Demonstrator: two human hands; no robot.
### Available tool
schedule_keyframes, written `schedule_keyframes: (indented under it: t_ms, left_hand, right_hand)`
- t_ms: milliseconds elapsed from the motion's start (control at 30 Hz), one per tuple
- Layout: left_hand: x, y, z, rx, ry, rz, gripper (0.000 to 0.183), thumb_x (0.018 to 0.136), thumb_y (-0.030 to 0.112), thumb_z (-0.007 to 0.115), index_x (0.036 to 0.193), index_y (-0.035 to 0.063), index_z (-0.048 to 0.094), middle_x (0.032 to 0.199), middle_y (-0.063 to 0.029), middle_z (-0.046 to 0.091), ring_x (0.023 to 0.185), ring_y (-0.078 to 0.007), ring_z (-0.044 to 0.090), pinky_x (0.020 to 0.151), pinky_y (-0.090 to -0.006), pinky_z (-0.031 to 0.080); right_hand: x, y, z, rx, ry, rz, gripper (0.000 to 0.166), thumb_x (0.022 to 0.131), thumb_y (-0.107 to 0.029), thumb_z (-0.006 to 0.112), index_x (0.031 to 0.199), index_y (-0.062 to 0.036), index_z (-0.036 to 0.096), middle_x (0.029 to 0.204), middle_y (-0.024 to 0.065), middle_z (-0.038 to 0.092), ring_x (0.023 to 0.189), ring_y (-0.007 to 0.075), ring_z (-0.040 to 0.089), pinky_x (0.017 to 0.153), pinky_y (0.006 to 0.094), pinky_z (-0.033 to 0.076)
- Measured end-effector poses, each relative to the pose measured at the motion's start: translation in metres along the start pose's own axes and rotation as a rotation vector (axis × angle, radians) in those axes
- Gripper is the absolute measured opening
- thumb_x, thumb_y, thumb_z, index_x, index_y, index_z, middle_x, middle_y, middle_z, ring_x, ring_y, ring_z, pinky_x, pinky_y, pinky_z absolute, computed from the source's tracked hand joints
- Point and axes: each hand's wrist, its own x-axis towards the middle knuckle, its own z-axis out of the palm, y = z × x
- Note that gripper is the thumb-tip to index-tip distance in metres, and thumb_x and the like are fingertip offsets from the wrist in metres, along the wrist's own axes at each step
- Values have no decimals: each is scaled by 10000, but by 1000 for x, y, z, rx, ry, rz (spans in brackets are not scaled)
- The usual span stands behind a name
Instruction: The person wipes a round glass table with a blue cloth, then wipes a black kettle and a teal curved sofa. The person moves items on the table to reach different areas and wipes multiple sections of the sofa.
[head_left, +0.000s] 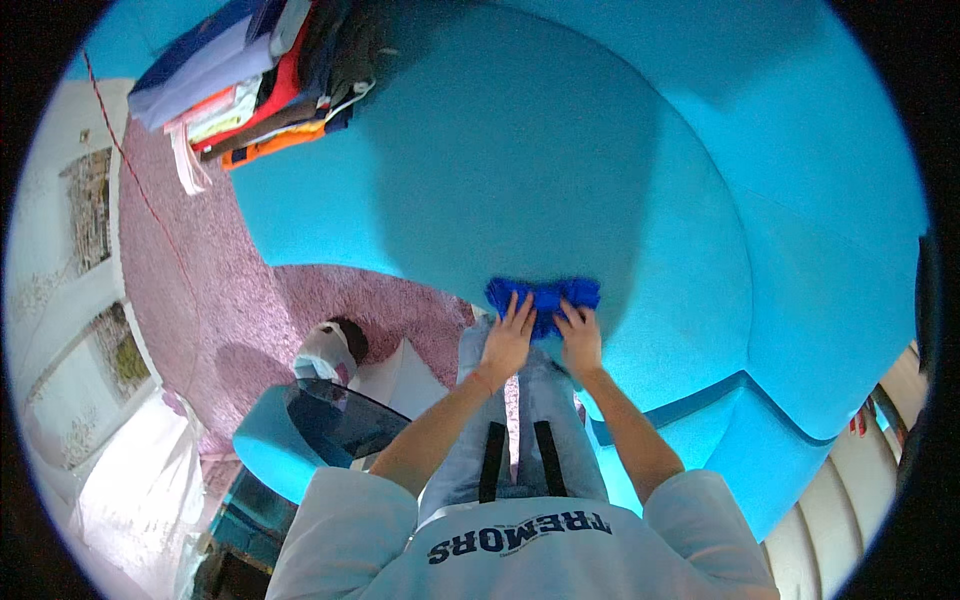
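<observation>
A folded blue cloth (546, 291) lies at the near edge of a turquoise upholstered surface (517, 187), just past my knees. My left hand (510, 341) rests on the cloth's left part with fingers spread. On its right part lies my right hand (580, 337), also with fingers apart. Both hands press from above, and neither plainly grips the fabric. The underside of the cloth is hidden. A stack of folded clothes (262, 90) in several colours stands on the same surface at the upper left, with a pale strap hanging over the edge.
Left of the surface is a pinkish carpet (172, 225) with a red cord (137, 176) above it. A whitish bundle (328, 354) and a round turquoise seat (262, 442) are at the lower left. A turquoise backrest (817, 247) curves along the right, near a ribbed cream surface (810, 525).
</observation>
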Motion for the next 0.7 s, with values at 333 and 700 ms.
schedule_keyframes:
  t_ms: [333, 700]
  left_hand:
    - [227, 41, -157, 129, 327, 195, 816, 817, 85, 735, 1552, 63, 380, 1646, -122, 312, 1522, -466, 205, 1155, -592, 373]
    - [91, 60, -44, 285, -203, 311, 599, 932, 137, 529, 1519, 44, 452, 1647, -124, 316, 1511, -515, 192, 1140, -652, 326]
  right_hand:
    - [154, 83, -157, -112, 582, 187, 565, 757, 69, 598, 1279, -124, 693, 1534, 83, 490, 1278, 397, 484, 1113, 442, 415]
    - [-32, 53, -11, 166, 242, 239, 444, 709, 54, 621, 1131, -36, 725, 1488, 143, 516, 1238, 400, 506, 1048, 512, 453]
